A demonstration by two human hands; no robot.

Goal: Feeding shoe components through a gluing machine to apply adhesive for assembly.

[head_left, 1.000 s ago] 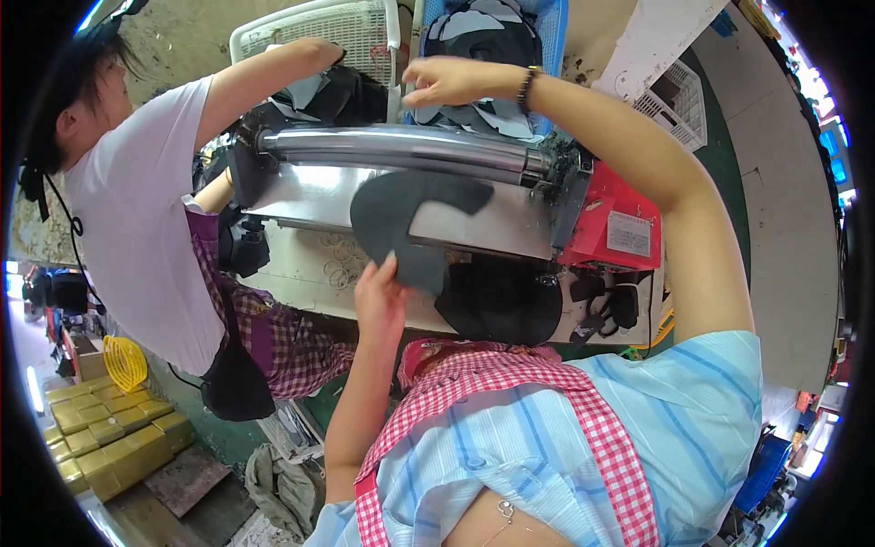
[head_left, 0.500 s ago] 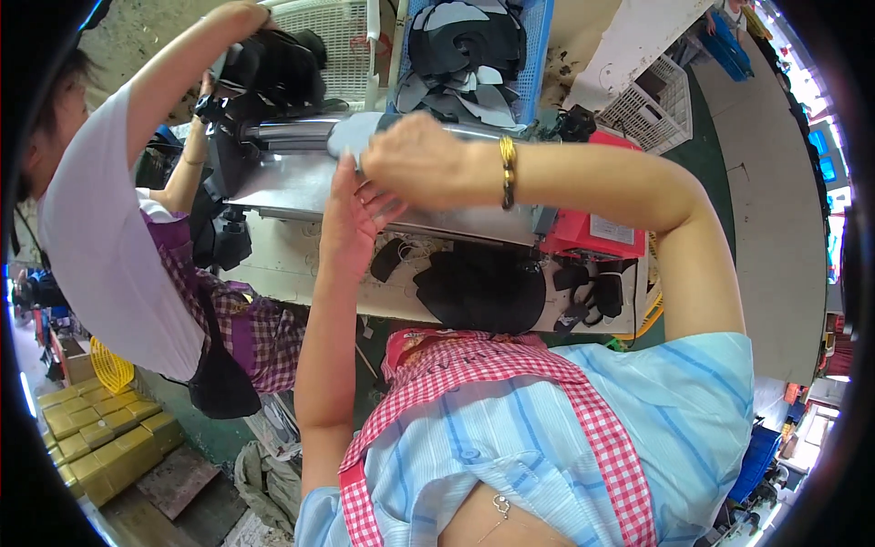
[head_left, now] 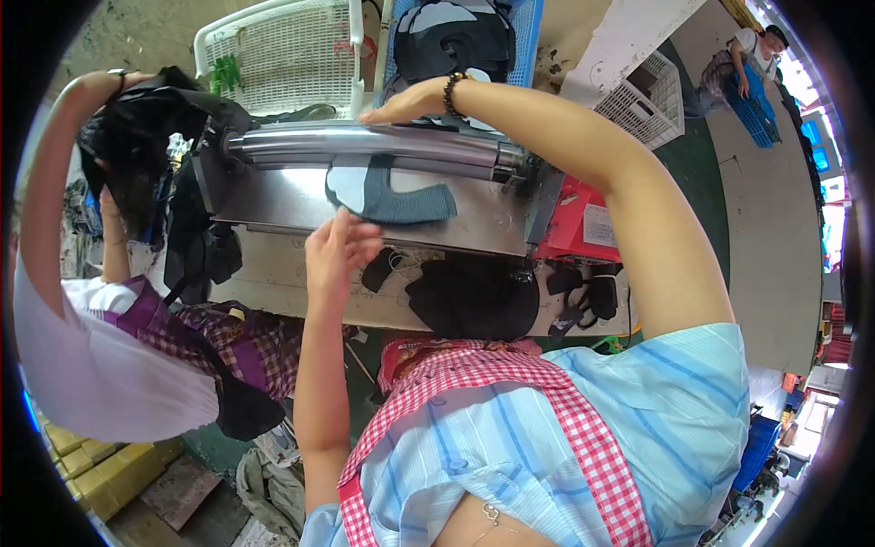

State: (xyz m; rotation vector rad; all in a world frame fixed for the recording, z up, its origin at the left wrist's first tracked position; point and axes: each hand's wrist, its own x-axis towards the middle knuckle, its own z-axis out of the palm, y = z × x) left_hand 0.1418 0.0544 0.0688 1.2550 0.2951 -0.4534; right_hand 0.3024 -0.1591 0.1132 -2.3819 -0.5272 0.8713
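A curved dark grey-green fabric piece [head_left: 415,204] with a light grey patch lies on the metal plate [head_left: 273,196] of a roller machine, its far edge close to the steel rollers [head_left: 365,143]. My left hand [head_left: 337,255] is at the near edge of this piece, fingers loosely apart, a fingertip at or just touching the edge. Over the rollers reaches my right hand [head_left: 410,102], palm down with fingers stretched out beside the blue crate. Its fingertips are near the far side of the rollers, and nothing shows in it.
Dark cut pieces [head_left: 451,46] fill the blue crate [head_left: 529,46] behind the machine, beside a white basket [head_left: 273,50]. A co-worker [head_left: 118,365] at left handles black material [head_left: 146,137]. The machine's red housing [head_left: 579,219] is at right. Black pieces [head_left: 474,296] lie below the plate.
My right hand has moved from above the plate to beyond the rollers. The fabric piece now lies on the plate. My left hand has lowered slightly. The co-worker has shifted left with the black material.
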